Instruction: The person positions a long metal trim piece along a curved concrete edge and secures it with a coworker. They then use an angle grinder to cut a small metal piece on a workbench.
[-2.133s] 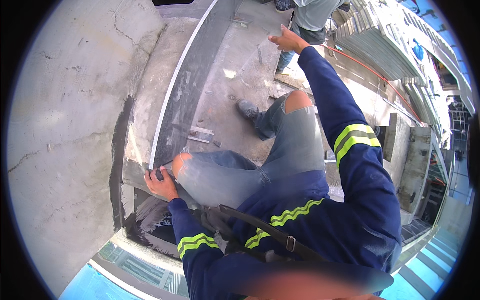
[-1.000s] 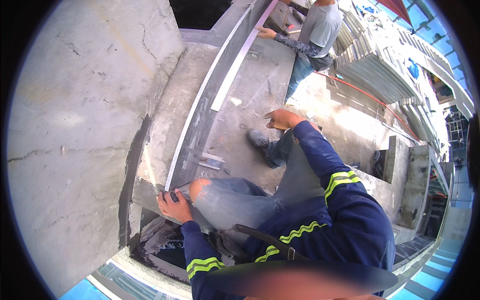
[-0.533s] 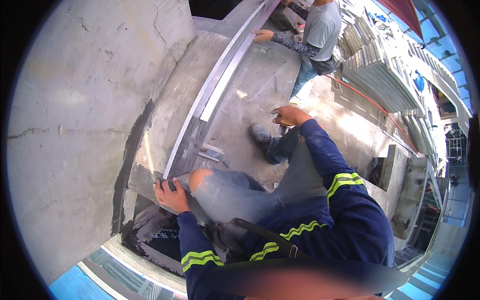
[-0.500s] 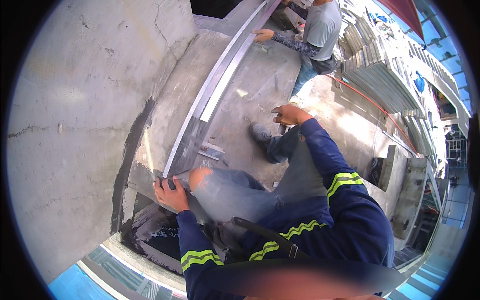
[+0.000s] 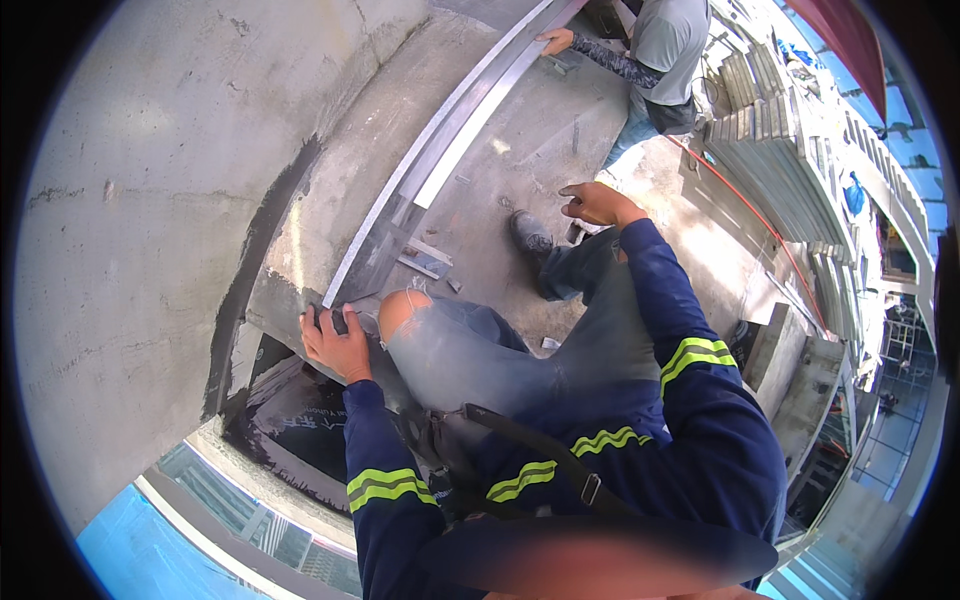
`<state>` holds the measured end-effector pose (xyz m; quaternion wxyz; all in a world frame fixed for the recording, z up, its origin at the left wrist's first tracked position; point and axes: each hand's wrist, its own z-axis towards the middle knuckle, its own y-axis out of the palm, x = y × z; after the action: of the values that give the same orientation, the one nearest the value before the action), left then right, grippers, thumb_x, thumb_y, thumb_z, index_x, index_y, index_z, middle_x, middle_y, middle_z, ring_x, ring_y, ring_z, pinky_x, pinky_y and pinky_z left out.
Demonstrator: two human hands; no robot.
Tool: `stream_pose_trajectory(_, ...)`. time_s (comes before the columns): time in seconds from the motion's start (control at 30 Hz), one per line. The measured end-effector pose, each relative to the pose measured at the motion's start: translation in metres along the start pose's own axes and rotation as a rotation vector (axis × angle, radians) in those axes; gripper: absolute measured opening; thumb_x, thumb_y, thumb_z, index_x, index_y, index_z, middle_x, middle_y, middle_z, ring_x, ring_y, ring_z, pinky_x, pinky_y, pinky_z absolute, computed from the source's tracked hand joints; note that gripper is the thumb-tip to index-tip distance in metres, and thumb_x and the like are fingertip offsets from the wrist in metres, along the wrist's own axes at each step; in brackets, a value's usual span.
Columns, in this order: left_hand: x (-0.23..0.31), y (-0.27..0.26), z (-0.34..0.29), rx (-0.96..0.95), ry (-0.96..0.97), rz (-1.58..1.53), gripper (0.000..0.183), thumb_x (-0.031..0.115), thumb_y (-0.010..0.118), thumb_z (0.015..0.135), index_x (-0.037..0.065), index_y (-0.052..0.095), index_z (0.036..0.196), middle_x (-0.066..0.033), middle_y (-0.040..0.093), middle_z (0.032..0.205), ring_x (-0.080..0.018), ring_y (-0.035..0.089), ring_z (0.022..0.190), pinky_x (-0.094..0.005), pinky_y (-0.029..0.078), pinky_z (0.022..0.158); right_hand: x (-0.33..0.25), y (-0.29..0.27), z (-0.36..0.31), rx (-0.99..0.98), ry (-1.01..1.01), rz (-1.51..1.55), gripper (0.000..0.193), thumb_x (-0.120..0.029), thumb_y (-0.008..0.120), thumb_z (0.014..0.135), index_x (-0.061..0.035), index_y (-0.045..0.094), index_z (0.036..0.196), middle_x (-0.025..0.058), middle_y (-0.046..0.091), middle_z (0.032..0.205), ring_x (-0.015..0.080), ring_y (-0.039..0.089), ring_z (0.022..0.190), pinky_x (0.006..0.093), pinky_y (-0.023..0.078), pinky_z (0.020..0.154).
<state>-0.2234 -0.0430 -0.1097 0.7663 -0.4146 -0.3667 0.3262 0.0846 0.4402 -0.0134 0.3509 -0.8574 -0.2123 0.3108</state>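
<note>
My left hand [image 5: 338, 347] is at the near end of a long pale strip [image 5: 420, 150], by the edge of the concrete ledge [image 5: 285, 300]. Its fingers bend around a small dark thing at the strip's end; I cannot make out what it is. A metal straight bar [image 5: 480, 115] lies along the strip's right side. Above my right knee hangs my right hand [image 5: 600, 204], fingers loosely apart and the index finger stretched out, holding nothing. Farther up, a co-worker's hand [image 5: 556, 42] touches the far part of the strip and bar.
A concrete wall [image 5: 150, 200] rises on the left. Small offcuts [image 5: 425, 260] lie on the floor beside my knee. The co-worker [image 5: 665, 60] stands at the far side. Stacked grey slabs [image 5: 760, 165] and a red hose [image 5: 745, 205] are on the right; a dark opening [image 5: 300, 415] lies below the ledge.
The view has shifted a little, so the strip and co-worker sit higher and farther right. My left hand stays at the strip's end. My right index finger is straighter.
</note>
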Motion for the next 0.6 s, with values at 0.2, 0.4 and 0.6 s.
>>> stream_pose_trajectory(0.2,-0.001,0.0,-0.001,-0.004,-0.005,-0.029,0.038,0.043,0.08,0.094,0.011,0.077,0.115,-0.0126,0.061,0.151,-0.038,0.048,0.15,-0.0572,0.033,0.123,0.001,-0.001,0.001,-0.012,-0.025,0.028,0.058,-0.037,0.069,0.102,-0.0064,0.064,0.151,0.0224,0.079,0.127,0.041,0.074,0.12,0.0445,0.055,0.107)
stream_pose_trajectory(0.4,0.002,-0.001,0.0,-0.01,-0.039,-0.04,0.043,0.046,0.08,0.094,0.013,0.076,0.12,-0.0122,0.059,0.152,-0.0375,0.047,0.152,-0.057,0.03,0.125,-0.018,0.0,0.001,-0.026,-0.027,-0.071,0.057,-0.037,0.067,0.104,-0.0055,0.063,0.152,0.0241,0.078,0.128,0.0413,0.075,0.118,0.0449,0.055,0.107)
stream_pose_trajectory(0.6,0.005,-0.004,0.006,-0.08,-0.031,-0.003,0.061,0.059,0.076,0.096,0.014,0.072,0.137,-0.0139,0.056,0.15,-0.0365,0.043,0.152,-0.0599,0.026,0.126,-0.093,0.093,0.051,-0.139,-0.153,0.35,0.06,-0.045,0.06,0.111,0.0005,0.061,0.151,0.0212,0.074,0.139,0.0313,0.074,0.121,0.0422,0.057,0.103)
